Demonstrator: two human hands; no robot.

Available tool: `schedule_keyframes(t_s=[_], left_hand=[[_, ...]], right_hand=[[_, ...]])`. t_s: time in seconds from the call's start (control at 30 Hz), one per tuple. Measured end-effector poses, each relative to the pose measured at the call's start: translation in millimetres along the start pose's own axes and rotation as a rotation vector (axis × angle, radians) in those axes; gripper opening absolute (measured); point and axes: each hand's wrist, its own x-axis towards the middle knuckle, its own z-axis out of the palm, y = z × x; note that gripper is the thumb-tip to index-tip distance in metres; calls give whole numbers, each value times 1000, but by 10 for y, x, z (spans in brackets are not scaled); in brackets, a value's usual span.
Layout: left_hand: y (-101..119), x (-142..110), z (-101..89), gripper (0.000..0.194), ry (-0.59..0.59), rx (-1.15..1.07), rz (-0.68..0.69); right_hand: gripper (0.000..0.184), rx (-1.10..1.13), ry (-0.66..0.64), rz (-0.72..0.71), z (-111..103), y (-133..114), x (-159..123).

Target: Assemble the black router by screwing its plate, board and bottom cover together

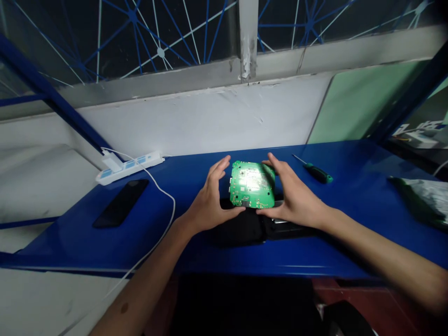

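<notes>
A green circuit board [252, 185] is held up and tilted above the blue table, its soldered face catching glare. My right hand [297, 196] grips its right side, fingers at the top corner and thumb along the bottom edge. On the board's left side, my left hand [210, 200] is open, fingers stretched up and apart from it. Its thumb tip reaches the lower left edge, where small metal ports show. Beneath the board lies a black case [241, 228] in two parts, partly hidden by my hands.
A green-handled screwdriver [318, 172] lies right of my right hand. At the left are a black phone [121, 203], a white power strip [131, 167] and a white cable [174, 200] hanging over the table edge. A silvery bag [429, 198] sits far right.
</notes>
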Motion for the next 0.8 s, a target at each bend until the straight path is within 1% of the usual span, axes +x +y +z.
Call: schedule_keyframes(t_s=[0.13,0.3,0.4,0.57,0.8], left_hand=[[55,-3,4,107,-47,92,4],[130,2,17,110,-106,212,3],[120,-10,30,108,-78,250,25],[94,-28,50,104,-16,252,76],[96,-45,75,102,-1,231,81]], right_hand=[[124,-34,-10,-33,-10,4,-3],[127,-61,-30,-100,-28,5,-9],[127,-73,-27,-125,-33,5,-8],[128,-89,-21,-131,-25,18,-4],[131,-118,-17,-130,-18,23,-9]])
